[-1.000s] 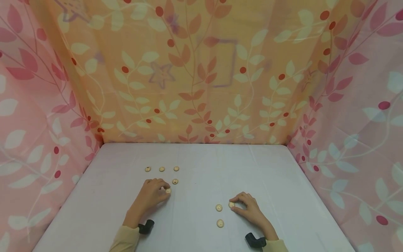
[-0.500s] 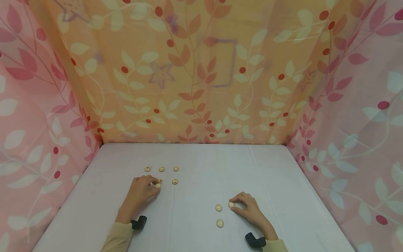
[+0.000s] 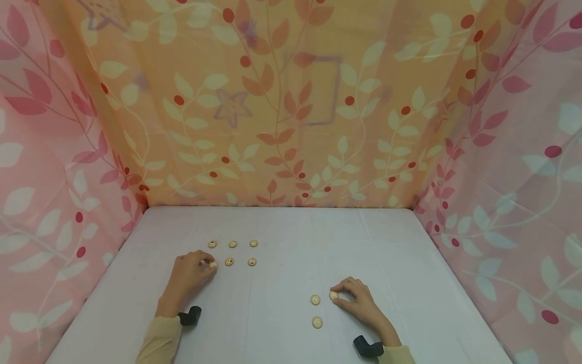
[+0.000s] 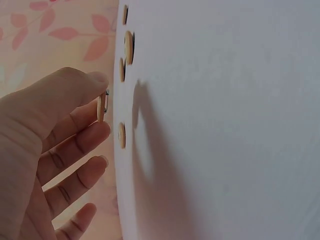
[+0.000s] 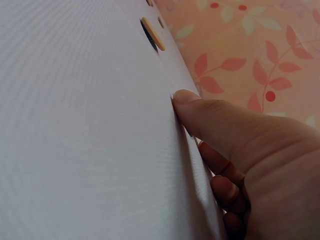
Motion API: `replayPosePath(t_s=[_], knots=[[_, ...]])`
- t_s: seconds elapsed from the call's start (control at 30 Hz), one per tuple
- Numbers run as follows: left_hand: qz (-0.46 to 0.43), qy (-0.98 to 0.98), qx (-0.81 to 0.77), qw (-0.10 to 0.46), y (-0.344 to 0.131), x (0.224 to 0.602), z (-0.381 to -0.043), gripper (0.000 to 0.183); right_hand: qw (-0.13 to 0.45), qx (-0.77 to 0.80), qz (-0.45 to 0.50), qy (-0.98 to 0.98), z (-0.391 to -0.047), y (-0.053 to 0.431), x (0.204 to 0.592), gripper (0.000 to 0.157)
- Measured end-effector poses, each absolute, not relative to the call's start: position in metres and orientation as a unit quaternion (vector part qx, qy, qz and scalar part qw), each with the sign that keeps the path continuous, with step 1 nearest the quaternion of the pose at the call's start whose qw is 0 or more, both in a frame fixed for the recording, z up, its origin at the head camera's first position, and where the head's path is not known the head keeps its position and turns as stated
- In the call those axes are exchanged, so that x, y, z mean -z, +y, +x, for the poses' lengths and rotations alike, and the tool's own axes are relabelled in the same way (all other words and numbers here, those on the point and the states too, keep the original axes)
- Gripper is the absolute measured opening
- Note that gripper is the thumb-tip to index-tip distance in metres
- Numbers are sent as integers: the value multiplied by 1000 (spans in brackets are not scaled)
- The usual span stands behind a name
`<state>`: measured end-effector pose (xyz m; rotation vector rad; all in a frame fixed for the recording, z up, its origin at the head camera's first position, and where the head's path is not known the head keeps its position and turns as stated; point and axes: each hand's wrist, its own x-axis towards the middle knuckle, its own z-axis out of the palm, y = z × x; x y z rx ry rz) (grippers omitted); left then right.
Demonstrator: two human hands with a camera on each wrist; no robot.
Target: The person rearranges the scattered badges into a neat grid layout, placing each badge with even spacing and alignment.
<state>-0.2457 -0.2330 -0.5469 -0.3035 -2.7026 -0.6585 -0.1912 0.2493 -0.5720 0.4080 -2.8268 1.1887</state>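
Note:
My left hand [image 3: 191,273] pinches a small round wooden button [image 4: 101,107] between thumb and fingertips; the left wrist view shows it edge-on, with a bit of metal on one side. The hand hovers close over the white table, left of a button [image 3: 229,261] in the nearer row. Beside that lies another button [image 3: 252,262]. Behind them, three buttons [image 3: 233,243] form a farther row. On the right, my right hand [image 3: 359,302] has thumb and forefinger around a button [image 3: 334,295] low at the table; the thumb hides it in the right wrist view.
Two more buttons lie left of my right hand, one farther back [image 3: 315,300] and one nearer [image 3: 317,322]. The white tabletop [image 3: 282,344] is enclosed by an orange curtain [image 3: 282,151] behind and pink floral cloth [image 3: 514,202] at the sides.
My left hand has moved left and slightly back, leaving one button in the nearer row and still pinching another. The right hand stays in place with its button.

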Motion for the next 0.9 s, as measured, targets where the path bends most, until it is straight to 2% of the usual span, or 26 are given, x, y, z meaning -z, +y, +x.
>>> replayPosePath(t_s=[0.33, 0.57, 0.9], knots=[[-68, -961, 235, 130, -247, 543, -247, 17, 25, -384, 134, -913, -191, 250, 572, 22], [-70, -963, 222, 134, -249, 544, -249, 18, 26, -384, 136, -913, -191, 250, 572, 22], [-59, -964, 237, 103, -249, 537, -254, 16, 29, -382, 139, -913, -192, 250, 573, 22]])
